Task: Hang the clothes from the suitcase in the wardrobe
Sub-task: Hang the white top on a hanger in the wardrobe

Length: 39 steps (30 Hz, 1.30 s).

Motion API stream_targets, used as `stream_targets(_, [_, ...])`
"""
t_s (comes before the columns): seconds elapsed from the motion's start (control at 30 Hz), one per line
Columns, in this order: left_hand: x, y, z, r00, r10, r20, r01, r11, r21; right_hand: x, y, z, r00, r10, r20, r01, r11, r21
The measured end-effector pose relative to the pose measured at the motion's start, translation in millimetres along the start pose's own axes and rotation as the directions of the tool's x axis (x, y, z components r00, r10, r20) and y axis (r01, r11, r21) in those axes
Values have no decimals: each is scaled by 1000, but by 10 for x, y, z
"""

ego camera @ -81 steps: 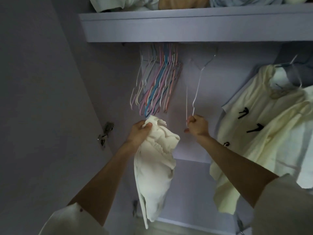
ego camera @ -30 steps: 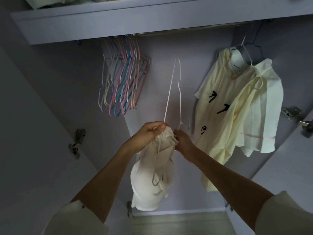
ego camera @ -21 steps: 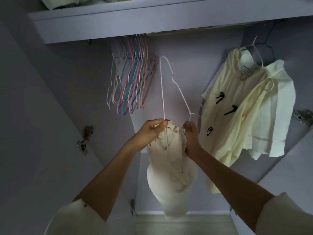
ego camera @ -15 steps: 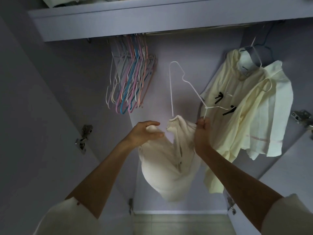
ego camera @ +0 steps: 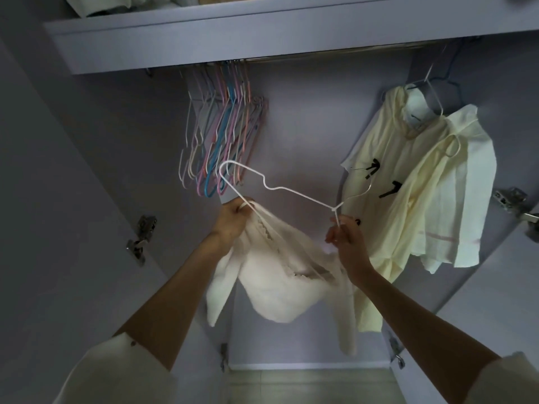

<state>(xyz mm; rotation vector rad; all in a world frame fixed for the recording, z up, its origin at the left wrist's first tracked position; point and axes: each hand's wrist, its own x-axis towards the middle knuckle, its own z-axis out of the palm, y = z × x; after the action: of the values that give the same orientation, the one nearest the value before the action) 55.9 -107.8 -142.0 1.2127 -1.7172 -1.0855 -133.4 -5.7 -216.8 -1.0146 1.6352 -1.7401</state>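
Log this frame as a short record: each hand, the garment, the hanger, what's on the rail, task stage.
left hand: grips white garment and one hanger end
right hand: pinches hanger near its neck
hanger: white wire, tilted, off the rail
garment: partly threaded, drooping between the hands
rail: empty coloured hangers left, pale yellow shirts right
stage: garment not yet hung

Folded items (ego camera: 122,2) on the top shelf (ego camera: 262,33) cut off by the upper edge, kinds indistinct.
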Motion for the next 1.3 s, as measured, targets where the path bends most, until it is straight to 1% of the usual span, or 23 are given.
stream_targets(0.03, [-4,-24,37,999,-35,4,35,997,-68,1,-27,29,999,16,36,-17,999,31])
stream_targets(0.1, [17,-100,63,997,-72,38,77,986,-148,0,-78,83,993,41,114,-51,995,85])
stream_targets(0.2, [36,-128,17,995,-76,61,86,980,-177,17,-178,139,977,35,211,-71,983,167])
stream_targets(0.3, [57,-146,-82,995,-95,18,97,962,-256,85,-249,225,978,84,190,-131,959,250])
stream_targets(0.37, [58,-168,-165,998,-62,28,67,969,-240,116,-271,292,976,169,140,-208,918,338])
stream_targets(0.47, [-14,-171,-263,994,38,103,-21,987,-158,138,-326,395,965,250,73,-252,828,501])
stream_targets(0.6, [-117,-175,-365,974,60,219,-42,995,-87,190,-521,619,954,294,67,-267,722,638])
stream_targets(0.67, [-156,-159,-405,964,50,261,-33,997,-69,230,-644,738,955,287,79,-267,707,655])
stream_targets(0.77, [-186,-137,-460,954,76,288,-75,997,-16,286,-768,866,954,274,125,-294,758,583])
stream_targets(0.83, [-192,-137,-500,962,66,265,-54,997,-50,285,-756,932,946,282,160,-324,804,499])
stream_targets(0.93, [-206,-102,-582,964,44,264,-2,988,-157,206,-535,963,940,294,175,-338,878,339])
stream_targets(0.97, [-204,-80,-620,958,58,282,-8,985,-175,167,-421,934,945,280,167,-316,914,256])
stream_targets(1.03, [-195,-38,-713,949,74,306,-5,976,-218,92,-181,820,967,205,154,-215,975,50])
stream_targets(1.07, [-196,-24,-740,955,48,292,25,970,-240,67,-64,740,976,162,147,-155,986,-57])
stream_targets(1.13, [-181,-63,-778,983,-32,181,74,970,-231,58,103,592,987,94,129,-62,970,-233])
stream_targets(1.17, [-165,-110,-784,993,-52,102,70,981,-180,69,144,527,991,69,111,-34,956,-293])
stream_targets(1.2, [-157,-158,-789,999,-41,25,43,993,-106,93,175,474,996,45,80,-17,943,-331])
stream_targets(1.23, [-149,-212,-803,999,5,-45,-6,1000,-11,112,162,431,999,18,41,-3,936,-353])
stream_targets(1.3, [-132,-310,-836,989,79,-125,-64,990,122,170,117,366,998,-51,-32,34,917,-396])
